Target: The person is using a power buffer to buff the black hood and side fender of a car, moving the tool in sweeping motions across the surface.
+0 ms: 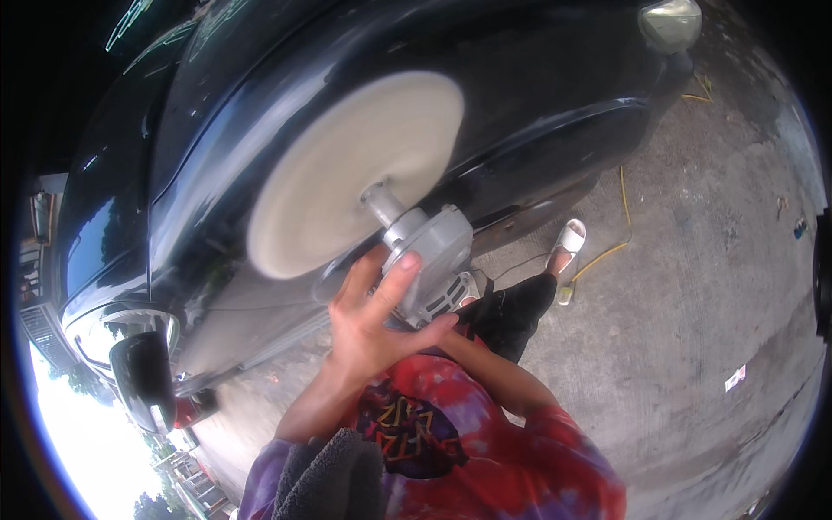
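A grey rotary polisher [432,250] carries a wide off-white polishing pad [351,162], blurred as if spinning. The pad lies against or very close to a glossy black car body panel [520,71]. My left hand [374,318] holds the polisher's metal head from above, its fingers spread over the housing and its thumb on the near side. My right forearm [487,374] runs in behind the left hand, towards the rear of the tool. The right hand itself is hidden there, so its grip does not show.
A black side mirror [143,383] juts out at the left, and a lamp [669,26] sits at the car's upper right end. Over the concrete floor [676,273] runs a yellow cord [595,262], near a foot in a white slide sandal [571,237]. A grey towel [335,478] hangs before me.
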A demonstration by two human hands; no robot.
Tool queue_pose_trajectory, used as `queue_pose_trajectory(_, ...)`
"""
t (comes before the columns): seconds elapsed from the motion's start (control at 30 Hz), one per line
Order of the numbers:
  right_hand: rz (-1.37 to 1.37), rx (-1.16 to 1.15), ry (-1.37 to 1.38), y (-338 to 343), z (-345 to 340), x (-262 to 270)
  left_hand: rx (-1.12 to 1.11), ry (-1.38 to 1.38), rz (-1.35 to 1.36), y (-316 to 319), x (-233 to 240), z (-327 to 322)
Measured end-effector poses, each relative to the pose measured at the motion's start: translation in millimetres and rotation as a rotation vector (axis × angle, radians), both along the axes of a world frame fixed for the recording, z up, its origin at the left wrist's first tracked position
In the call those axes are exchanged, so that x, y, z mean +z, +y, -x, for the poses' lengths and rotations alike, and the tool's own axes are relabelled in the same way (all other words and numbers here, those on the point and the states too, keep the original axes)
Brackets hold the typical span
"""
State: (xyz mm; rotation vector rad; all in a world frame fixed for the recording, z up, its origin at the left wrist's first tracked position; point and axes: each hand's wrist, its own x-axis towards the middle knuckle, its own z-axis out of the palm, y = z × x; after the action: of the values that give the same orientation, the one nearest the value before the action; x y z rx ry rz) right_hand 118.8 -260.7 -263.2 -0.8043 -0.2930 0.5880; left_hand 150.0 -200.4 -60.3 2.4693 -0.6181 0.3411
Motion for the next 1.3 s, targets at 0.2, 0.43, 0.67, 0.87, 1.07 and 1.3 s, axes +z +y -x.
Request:
queue_pose_trajectory(0.2, -0.051, 0.016, 0.014, 35.1, 8.0, -12.9, 0.005, -0.055, 0.013, 42.2, -18.4, 22.0)
queue_pose_trajectory(0.43, -0.041, 0.020, -0.013, 35.7, 4.0, -9.7, -0.022, -0.039, 0.038, 24.3, -8.9, 4.7)
queue_pose_trajectory(0.67, -0.028, 0.035, 0.009, 36.6, 15.3, -7.9, -0.025, 0.004, -0.047, 10.9, 1.6, -1.2)
queue_pose_trajectory(0.87, -0.015, 0.039, -0.021, 43.4, 12.2, -11.6, -0.002, -0.045, 0.000, 45.9, -8.4, 20.1)
queue_pose_trajectory(1.07, 0.024, 0.029, -0.064, 22.2, 0.1, -8.9, 0.017, -0.049, 0.026, 24.4, -0.8, 8.4)
queue_pose_trajectory(1.3, 0.072, -0.014, -0.080, -29.1, -25.7, -3.0, 0.000, -0.070, 0.145, -34.4, -0.1, -18.7)
